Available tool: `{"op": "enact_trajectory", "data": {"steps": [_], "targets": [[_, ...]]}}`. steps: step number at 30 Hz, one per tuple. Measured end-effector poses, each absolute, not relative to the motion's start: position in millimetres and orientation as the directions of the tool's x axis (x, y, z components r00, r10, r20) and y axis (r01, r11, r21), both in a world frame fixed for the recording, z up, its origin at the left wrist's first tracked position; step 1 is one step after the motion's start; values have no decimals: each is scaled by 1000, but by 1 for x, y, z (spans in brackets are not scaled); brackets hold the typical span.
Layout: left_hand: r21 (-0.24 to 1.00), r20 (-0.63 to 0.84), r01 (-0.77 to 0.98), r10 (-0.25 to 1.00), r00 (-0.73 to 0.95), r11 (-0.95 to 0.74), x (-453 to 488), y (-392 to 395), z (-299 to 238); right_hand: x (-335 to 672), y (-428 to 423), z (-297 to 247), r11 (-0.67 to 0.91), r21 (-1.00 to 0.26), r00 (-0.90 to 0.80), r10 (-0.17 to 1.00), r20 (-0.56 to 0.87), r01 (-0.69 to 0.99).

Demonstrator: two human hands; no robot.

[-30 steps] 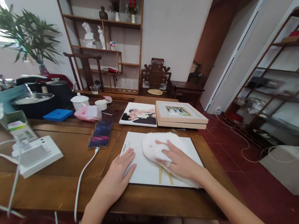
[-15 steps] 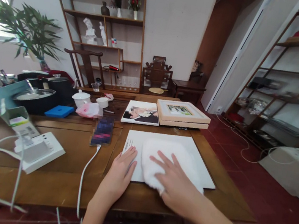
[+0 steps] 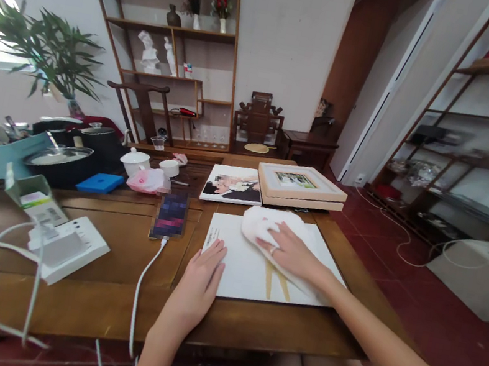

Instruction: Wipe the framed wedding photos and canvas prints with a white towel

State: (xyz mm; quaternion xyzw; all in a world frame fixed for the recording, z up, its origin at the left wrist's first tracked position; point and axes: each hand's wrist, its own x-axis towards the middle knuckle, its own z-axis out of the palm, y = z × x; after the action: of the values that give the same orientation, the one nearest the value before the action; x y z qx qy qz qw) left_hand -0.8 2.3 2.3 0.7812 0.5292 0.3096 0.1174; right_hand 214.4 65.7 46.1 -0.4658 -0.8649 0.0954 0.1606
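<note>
A flat white board (image 3: 232, 275) lies on the wooden table in front of me, with small printed text on its left side and two tan strips (image 3: 276, 283) near its front edge. My left hand (image 3: 205, 267) rests flat on the board's left front corner, fingers stretched out. Over the far middle of the board, my right hand (image 3: 292, 251) grips a fluffy white cloth (image 3: 261, 222) and presses it down. Some of the cloth bunches up around the fingertips, and part of it trails back under the wrist.
Behind the board lie a photo panel (image 3: 231, 190) and stacked wooden frames (image 3: 300, 186). On the left are a phone (image 3: 169, 217) with a white cable (image 3: 138, 290), a power strip (image 3: 81, 249), an open box (image 3: 36, 197), a blue box (image 3: 100, 183), a teapot (image 3: 135, 160) and pans (image 3: 64, 157).
My right hand and the cloth have moved away from me toward the board's far edge, uncovering the tan strips. My left hand stays in place on the corner.
</note>
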Motion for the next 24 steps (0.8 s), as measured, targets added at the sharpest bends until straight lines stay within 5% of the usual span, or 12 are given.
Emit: {"op": "enact_trajectory", "data": {"steps": [8, 13, 17, 24], "targets": [[635, 305, 700, 939, 161, -326, 3, -3, 11, 183, 63, 41, 506, -240, -463, 860, 213, 829], [683, 308, 655, 941, 143, -323, 3, -6, 14, 188, 10, 51, 809, -224, -799, 581, 157, 544], [667, 314, 657, 932, 181, -352, 2, -5, 13, 207, -14, 59, 887, -284, -896, 416, 153, 363], [557, 270, 748, 930, 249, -362, 2, -4, 12, 233, 14, 58, 673, -293, -665, 733, 143, 679]]}}
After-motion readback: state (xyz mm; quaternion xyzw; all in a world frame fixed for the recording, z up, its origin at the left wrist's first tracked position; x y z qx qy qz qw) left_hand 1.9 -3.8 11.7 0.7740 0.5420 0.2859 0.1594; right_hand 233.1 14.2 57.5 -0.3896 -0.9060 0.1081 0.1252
